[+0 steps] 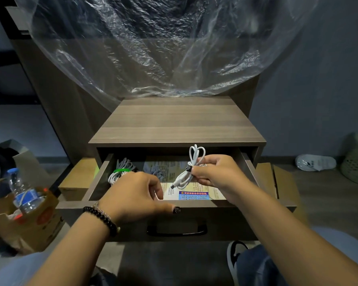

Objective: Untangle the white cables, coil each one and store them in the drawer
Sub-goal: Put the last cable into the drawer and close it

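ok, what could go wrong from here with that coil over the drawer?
1. The right hand pinches the coiled white cable with no tie visible on it; its plug end hangs loose, so the loops may spring apart when released.
2. A green-banded coil already lies at the left of the open drawer; dropping the new coil against it could re-tangle them.
3. The left hand hangs over the drawer front and could get caught at closing.

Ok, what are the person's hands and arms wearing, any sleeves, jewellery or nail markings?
No sleeves: both forearms are bare. The left hand has a dark beaded bracelet at the wrist, with a lighter, thinner band beside it. Dark patterned polish shows on the left thumbnail and on one nail of the right hand. No rings visible.
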Motion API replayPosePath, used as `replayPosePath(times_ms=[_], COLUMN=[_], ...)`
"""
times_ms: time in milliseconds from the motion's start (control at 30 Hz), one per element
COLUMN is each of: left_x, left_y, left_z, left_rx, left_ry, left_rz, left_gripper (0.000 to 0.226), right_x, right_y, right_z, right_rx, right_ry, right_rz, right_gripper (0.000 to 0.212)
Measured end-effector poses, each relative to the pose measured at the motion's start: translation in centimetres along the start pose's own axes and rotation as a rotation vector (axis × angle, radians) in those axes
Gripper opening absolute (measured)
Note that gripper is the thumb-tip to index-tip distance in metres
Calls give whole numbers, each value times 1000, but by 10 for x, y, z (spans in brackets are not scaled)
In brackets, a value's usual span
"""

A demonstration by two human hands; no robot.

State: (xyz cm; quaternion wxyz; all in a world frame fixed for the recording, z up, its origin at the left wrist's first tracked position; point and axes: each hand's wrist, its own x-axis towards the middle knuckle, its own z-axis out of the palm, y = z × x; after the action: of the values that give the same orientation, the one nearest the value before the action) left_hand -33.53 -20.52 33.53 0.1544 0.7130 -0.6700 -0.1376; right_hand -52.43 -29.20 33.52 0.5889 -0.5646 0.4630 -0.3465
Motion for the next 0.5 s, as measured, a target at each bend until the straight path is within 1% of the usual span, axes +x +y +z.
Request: replayPosePath(times_ms=[100, 233, 300, 367, 433, 500], left_x=[1, 5, 7, 10, 13, 14], left_y=[-3, -14, -22, -30, -37, -40], left_z=[-1, 0, 0, 0, -1, 0], left_rx=[-12, -193, -154, -109, -104, -104], left_ry=[-34, -59, -58, -19, 29, 27], left_rz=[14, -22, -38, -58, -88, -115], left_gripper=[42, 31, 24, 17, 16, 18], right_x=[15, 47, 61, 72, 83, 95], right_y=[-7, -12, -12, -10, -5, 4], right_z=[3, 14, 23, 35, 46, 56], right_rx=[-39, -105, -179, -257, -331, -368], right_ry=[-39, -82, -108, -158, -212, -221], right_rz=[66, 172, 228, 290, 344, 381], right_gripper=[11, 11, 10, 9, 3, 5])
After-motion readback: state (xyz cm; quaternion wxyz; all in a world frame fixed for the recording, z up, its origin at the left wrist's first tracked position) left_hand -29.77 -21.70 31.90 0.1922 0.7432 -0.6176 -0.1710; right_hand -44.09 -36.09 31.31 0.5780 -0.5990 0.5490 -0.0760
